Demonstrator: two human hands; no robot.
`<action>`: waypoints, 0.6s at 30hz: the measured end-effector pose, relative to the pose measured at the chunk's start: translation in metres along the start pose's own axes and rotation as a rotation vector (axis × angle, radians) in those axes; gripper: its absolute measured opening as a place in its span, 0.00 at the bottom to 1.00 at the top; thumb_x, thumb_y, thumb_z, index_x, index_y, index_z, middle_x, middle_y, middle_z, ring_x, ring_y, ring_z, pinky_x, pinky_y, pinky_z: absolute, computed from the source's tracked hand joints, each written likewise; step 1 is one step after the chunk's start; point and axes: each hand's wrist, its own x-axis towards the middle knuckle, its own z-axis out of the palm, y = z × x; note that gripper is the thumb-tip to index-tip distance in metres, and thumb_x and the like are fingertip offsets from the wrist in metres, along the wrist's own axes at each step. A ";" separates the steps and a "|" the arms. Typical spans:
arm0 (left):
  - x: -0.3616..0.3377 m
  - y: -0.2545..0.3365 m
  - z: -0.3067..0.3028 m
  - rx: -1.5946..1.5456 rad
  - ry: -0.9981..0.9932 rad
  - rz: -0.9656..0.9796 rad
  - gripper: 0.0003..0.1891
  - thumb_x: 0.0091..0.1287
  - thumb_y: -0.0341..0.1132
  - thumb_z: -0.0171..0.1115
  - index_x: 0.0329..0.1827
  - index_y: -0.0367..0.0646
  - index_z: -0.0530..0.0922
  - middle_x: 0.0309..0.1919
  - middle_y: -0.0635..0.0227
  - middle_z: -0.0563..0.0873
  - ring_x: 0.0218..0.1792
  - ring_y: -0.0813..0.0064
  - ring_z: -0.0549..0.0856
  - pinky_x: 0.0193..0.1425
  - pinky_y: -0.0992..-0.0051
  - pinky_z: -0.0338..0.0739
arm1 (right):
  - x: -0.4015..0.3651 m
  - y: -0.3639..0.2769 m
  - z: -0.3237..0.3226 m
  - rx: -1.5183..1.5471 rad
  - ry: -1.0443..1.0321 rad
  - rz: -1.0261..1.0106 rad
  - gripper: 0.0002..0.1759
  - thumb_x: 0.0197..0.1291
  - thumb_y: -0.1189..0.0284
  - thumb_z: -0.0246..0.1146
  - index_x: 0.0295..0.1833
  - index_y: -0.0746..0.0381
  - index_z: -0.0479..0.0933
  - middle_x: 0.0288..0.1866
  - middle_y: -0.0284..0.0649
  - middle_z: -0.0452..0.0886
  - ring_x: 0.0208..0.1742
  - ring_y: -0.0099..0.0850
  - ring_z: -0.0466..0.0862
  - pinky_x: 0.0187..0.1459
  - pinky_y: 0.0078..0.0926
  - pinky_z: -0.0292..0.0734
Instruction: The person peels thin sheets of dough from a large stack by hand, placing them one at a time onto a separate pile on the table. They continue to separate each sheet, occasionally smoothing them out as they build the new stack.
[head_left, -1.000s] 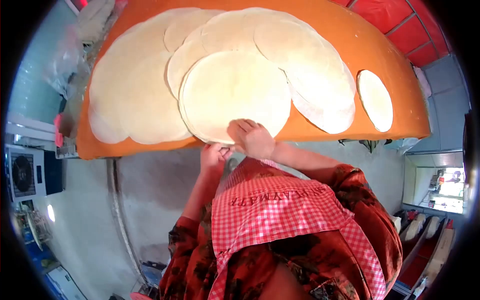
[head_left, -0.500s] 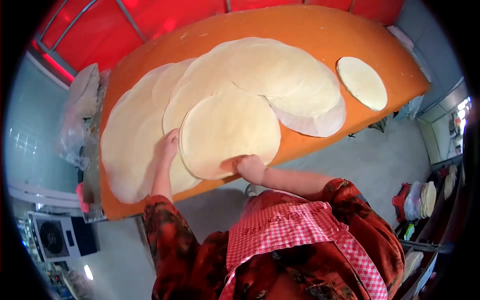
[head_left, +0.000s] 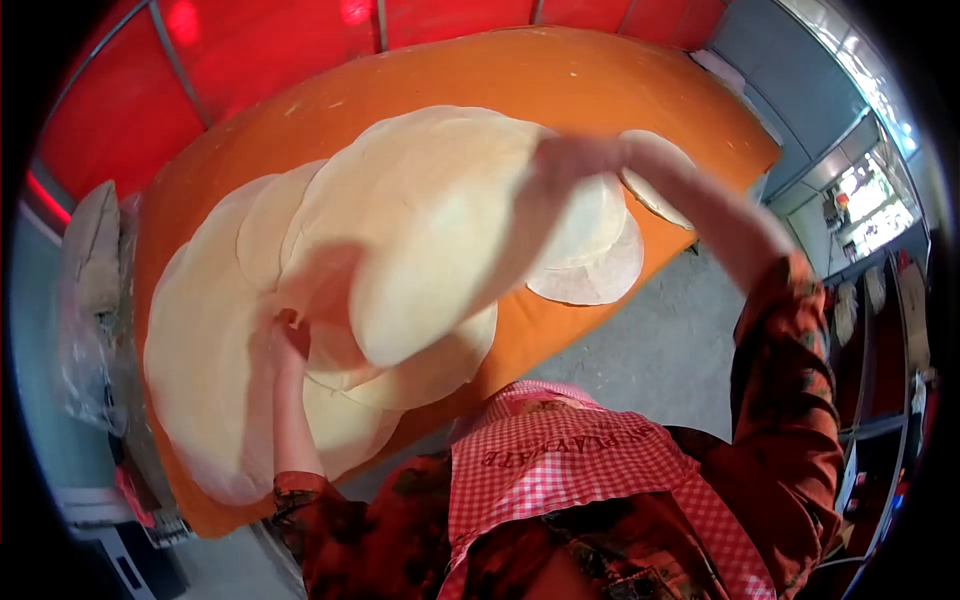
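A thin round flatbread (head_left: 425, 275) is raised off the pile and tilted, its surface smeared by motion. My right hand (head_left: 575, 157) is up over the far side of the pile, blurred, with the sheet's upper edge in its grip. Below and to the left, my left hand (head_left: 290, 333) is low over the pile, fingers curled closed; what they hold, if anything, does not show. Beneath both hands lie several overlapping flatbreads (head_left: 215, 330), pale and wide. Shadows of my arm and the raised sheet fall across them.
The pile spreads over an orange-covered table (head_left: 480, 72). A separate flatbread (head_left: 655, 178) lies at the right, partly behind my forearm. Red panels (head_left: 285, 45) stand along the far edge. A plastic-wrapped bundle (head_left: 95, 250) is at the left end, shelves (head_left: 880, 400) at the right.
My right hand has swung up and away from the near edge, lifting the top flatbread off the pile. My left hand stays low, apart from that sheet's edge. The view has shifted right.
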 end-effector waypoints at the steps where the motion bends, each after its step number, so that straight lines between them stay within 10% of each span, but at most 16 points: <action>1: 0.011 0.018 0.000 0.004 0.042 -0.062 0.07 0.61 0.30 0.64 0.41 0.38 0.79 0.37 0.62 0.83 0.38 0.67 0.82 0.46 0.72 0.77 | 0.001 -0.021 -0.033 -0.121 0.115 0.001 0.09 0.59 0.67 0.59 0.35 0.62 0.79 0.26 0.39 0.78 0.30 0.29 0.76 0.36 0.34 0.73; 5: 0.039 0.054 0.037 -0.513 0.223 -0.044 0.02 0.66 0.26 0.60 0.37 0.37 0.78 0.31 0.69 0.80 0.33 0.78 0.79 0.40 0.78 0.76 | 0.009 -0.087 -0.142 -0.700 0.600 0.014 0.09 0.57 0.71 0.57 0.41 0.60 0.80 0.29 0.40 0.80 0.31 0.31 0.79 0.36 0.34 0.75; 10: 0.031 0.133 0.128 -1.172 -0.193 -0.450 0.09 0.68 0.28 0.59 0.50 0.41 0.74 0.39 0.66 0.82 0.36 0.73 0.84 0.37 0.75 0.80 | 0.030 -0.070 -0.175 -1.145 0.891 0.037 0.16 0.56 0.75 0.55 0.48 0.56 0.82 0.31 0.42 0.82 0.32 0.33 0.82 0.35 0.34 0.77; 15: 0.039 0.182 0.220 -1.456 -0.260 -0.645 0.14 0.63 0.26 0.60 0.50 0.46 0.69 0.41 0.69 0.79 0.40 0.75 0.81 0.45 0.72 0.79 | 0.087 0.116 -0.064 -1.157 1.000 -0.179 0.23 0.50 0.79 0.55 0.47 0.44 0.84 0.33 0.36 0.82 0.32 0.36 0.83 0.32 0.38 0.78; 18: 0.046 0.184 0.254 -1.501 -0.211 -0.689 0.17 0.63 0.27 0.61 0.52 0.48 0.66 0.42 0.70 0.78 0.41 0.75 0.80 0.48 0.69 0.79 | 0.135 0.268 0.015 -1.136 0.843 0.091 0.13 0.49 0.73 0.58 0.41 0.54 0.84 0.31 0.37 0.82 0.33 0.36 0.82 0.32 0.37 0.77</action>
